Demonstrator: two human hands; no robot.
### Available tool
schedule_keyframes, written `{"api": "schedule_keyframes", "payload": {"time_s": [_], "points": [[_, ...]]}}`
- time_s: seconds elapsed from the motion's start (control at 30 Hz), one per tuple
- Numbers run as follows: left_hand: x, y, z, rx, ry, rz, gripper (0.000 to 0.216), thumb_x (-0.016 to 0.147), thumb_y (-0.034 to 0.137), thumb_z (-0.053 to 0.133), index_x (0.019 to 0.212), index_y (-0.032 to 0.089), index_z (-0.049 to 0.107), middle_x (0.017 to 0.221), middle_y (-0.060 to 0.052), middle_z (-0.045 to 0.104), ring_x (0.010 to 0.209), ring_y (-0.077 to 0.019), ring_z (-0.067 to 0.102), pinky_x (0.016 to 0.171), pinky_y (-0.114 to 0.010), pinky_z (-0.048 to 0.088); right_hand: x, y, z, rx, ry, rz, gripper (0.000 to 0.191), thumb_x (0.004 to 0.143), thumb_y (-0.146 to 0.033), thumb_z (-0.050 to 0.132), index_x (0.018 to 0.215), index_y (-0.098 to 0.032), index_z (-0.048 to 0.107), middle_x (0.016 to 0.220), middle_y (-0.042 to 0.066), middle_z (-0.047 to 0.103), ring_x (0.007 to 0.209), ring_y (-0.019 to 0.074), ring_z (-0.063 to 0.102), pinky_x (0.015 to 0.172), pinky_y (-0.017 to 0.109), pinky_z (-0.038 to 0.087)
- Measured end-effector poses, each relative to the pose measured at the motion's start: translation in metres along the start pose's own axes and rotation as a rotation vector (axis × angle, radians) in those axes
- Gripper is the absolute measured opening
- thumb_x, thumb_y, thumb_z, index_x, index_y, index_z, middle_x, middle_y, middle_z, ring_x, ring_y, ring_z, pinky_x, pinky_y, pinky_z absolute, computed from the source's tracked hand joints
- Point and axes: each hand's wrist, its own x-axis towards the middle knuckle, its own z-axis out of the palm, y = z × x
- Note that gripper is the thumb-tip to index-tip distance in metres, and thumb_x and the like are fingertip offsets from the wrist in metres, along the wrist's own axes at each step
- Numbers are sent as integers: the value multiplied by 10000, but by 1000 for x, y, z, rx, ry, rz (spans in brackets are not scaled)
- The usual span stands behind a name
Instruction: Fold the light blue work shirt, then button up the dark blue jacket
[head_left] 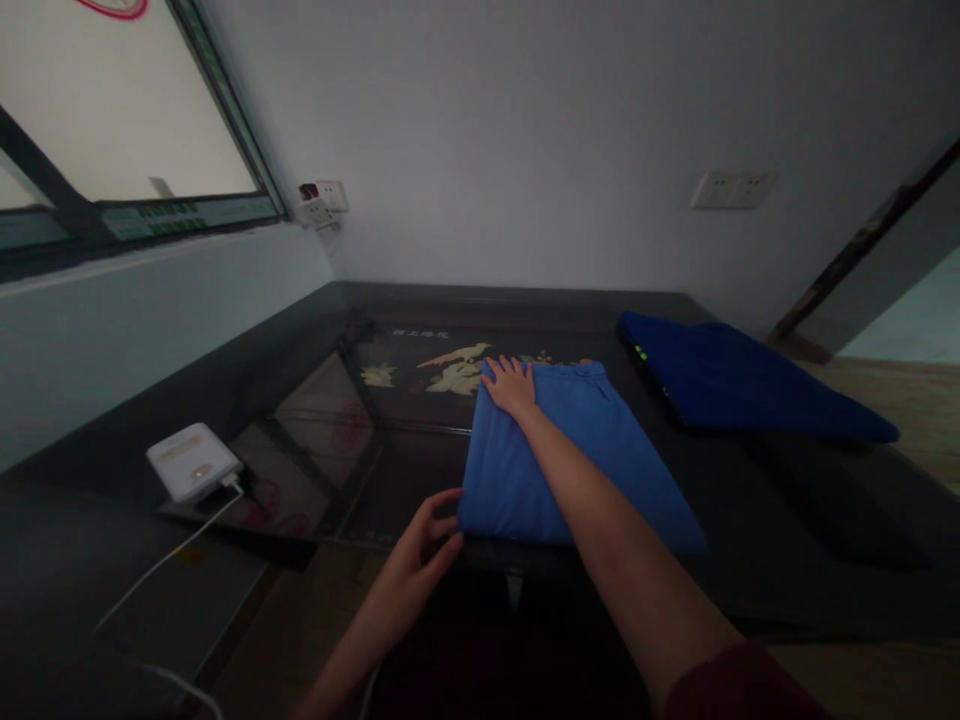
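Note:
A light blue folded garment (555,460) with a waistband along its far edge lies flat on the dark table; whether it is a skirt or trousers, I cannot tell. My right hand (511,388) rests on its far left corner, palm down with the fingers spread. At the near left corner, my left hand (429,538) touches the cloth's edge with thumb and fingers apart. My right forearm crosses over the garment and hides part of it.
The dark glossy table (405,465) carries a bird-and-flower picture. A darker blue folded cloth (735,380) lies to the right. On the left sits a white box-shaped device (193,462) with a white cable (169,560). Walls stand behind and left.

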Motion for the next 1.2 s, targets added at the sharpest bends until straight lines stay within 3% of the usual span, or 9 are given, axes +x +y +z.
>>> {"api": "schedule_keyframes", "payload": {"time_s": [0.2, 0.27, 0.37, 0.43, 0.57, 0.7, 0.93, 1.1, 1.2], "points": [[0, 4, -8, 483, 371, 236, 366, 897, 316, 425, 1237, 198, 492, 1059, -95, 635, 931, -203, 617, 836, -362, 513, 1, -6, -6, 15, 82, -36, 495, 944, -417, 330, 1404, -242, 377, 1499, 82, 316, 1373, 287, 224, 1087, 594, 46], [8, 10, -1, 649, 311, 412, 343, 911, 250, 395, 1228, 207, 517, 1196, -101, 600, 1112, -221, 560, 948, -393, 472, 3, -10, -10, 23, 92, -64, 466, 946, -373, 335, 1380, -224, 415, 1488, 87, 338, 1369, 279, 233, 1086, 599, 61], [25, 15, 17, 891, 67, 614, 395, 919, 205, 383, 1304, 206, 470, 1373, -81, 497, 1316, -225, 393, 1090, -450, 346, 7, -16, -12, 40, 58, -102, 457, 945, -363, 337, 1366, -214, 437, 1479, 85, 356, 1368, 276, 240, 1088, 585, 112], [35, 12, 28, 1039, -29, 651, 450, 920, 232, 405, 1367, 178, 397, 1433, -91, 425, 1369, -233, 306, 1116, -479, 299, 8, -18, -10, 33, 14, -122, 471, 944, -388, 337, 1375, -221, 429, 1485, 79, 345, 1371, 282, 240, 1094, 576, 108], [42, -3, 39, 1207, -69, 612, 577, 899, 338, 474, 1418, 147, 311, 1489, -124, 313, 1395, -254, 232, 1118, -469, 295, 8, -15, 0, -1, -10, -139, 491, 949, -416, 304, 1403, -249, 391, 1505, 59, 308, 1386, 278, 219, 1111, 547, 45], [39, -12, 38, 1213, -73, 610, 647, 889, 371, 491, 1456, 198, 231, 1531, -97, 205, 1415, -253, 150, 1130, -459, 268, 9, -10, 5, -8, -7, -131, 509, 948, -433, 282, 1429, -277, 337, 1518, 47, 278, 1396, 272, 193, 1110, 537, 22], [38, -8, 39, 1122, -154, 541, 649, 891, 365, 490, 1465, 249, 209, 1540, -81, 179, 1418, -268, 126, 1136, -499, 222, 12, -10, 7, -10, -26, -104, 521, 937, -440, 304, 1439, -298, 311, 1523, 41, 264, 1395, 265, 204, 1110, 524, 39], [41, 8, 23, 892, -317, 401, 648, 862, 339, 547, 1446, 296, 270, 1545, -60, 165, 1418, -280, 132, 1132, -533, 197, 14, -8, 2, 114, -45, -98, 557, 924, -514, 342, 1432, -288, 326, 1524, 55, 253, 1406, 271, 175, 1113, 529, 47], [48, 28, 2, 649, -408, 317, 564, 878, 377, 524, 1411, 320, 348, 1516, -40, 277, 1385, -252, 267, 1122, -464, 267, 22, -2, -15, 359, -50, -89, 578, 902, -529, 411, 1401, -237, 394, 1483, 82, 343, 1390, 267, 234, 1114, 501, 144]]}}
